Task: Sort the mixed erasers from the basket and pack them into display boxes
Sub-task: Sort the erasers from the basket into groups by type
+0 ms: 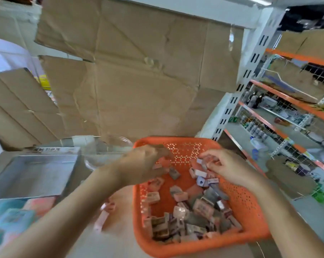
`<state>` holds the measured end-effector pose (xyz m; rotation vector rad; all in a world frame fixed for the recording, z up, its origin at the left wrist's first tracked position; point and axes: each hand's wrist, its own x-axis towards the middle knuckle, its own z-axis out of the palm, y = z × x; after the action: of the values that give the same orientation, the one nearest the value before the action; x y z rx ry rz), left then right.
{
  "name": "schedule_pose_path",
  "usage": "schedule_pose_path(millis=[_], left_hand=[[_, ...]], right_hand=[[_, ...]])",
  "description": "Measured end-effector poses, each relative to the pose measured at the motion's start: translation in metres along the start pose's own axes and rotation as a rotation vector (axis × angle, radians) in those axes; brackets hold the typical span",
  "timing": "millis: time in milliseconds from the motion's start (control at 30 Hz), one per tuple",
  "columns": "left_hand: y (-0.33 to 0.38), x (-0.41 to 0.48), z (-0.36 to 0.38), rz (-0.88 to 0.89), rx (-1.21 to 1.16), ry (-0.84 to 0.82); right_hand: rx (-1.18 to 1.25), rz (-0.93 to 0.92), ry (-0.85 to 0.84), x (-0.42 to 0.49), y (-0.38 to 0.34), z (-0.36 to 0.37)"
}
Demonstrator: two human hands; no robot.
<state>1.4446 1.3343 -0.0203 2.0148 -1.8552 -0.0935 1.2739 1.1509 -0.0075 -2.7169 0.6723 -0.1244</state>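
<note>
Mixed erasers (191, 216), pink, grey and lilac in printed sleeves, lie heaped in an orange perforated basket (250, 202). Most are piled in the half nearest the person, below both hands. The right hand (230, 170) hovers over the far right part of the basket, its fingers curled round a few small erasers. The left hand (140, 164) reaches in over the far left part, palm down. It is blurred, so whether it grips anything cannot be told.

Two loose pink erasers (109, 205) lie on the table (105, 244) under the left forearm, just outside the basket. Left of the left hand sits a grey display box (36, 172) with lettering along its far edge, and what it holds cannot be made out. Nearer the person is a pastel box (10, 216). A clear bowl (105, 151) stands just beyond the left hand.

Judging by the full basket, sorting seems at an early stage, with most of the packing left to do.

Creased cardboard (138, 71) rises behind, and stocked shelves (287, 112) stand beyond the right hand.
</note>
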Motion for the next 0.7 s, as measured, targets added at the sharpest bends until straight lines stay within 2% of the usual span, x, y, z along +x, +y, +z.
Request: schedule_pose_path(millis=[133,433,533,700], left_hand=[[0.008,0.025,0.023,-0.076,0.065,-0.087],[0.005,0.039,0.038,-0.21,0.129,-0.141],[0.004,0.04,0.036,-0.226,0.112,-0.138],[0.003,0.041,0.038,-0.249,0.133,-0.174]], right_hand=[[-0.111,-0.088,-0.143,0.011,0.009,0.001],[-0.351,-0.276,-0.448,0.051,0.016,0.012],[-0.449,-0.328,-0.475,0.057,0.017,0.018],[-0.557,-0.43,-0.419,0.063,0.018,0.027]])
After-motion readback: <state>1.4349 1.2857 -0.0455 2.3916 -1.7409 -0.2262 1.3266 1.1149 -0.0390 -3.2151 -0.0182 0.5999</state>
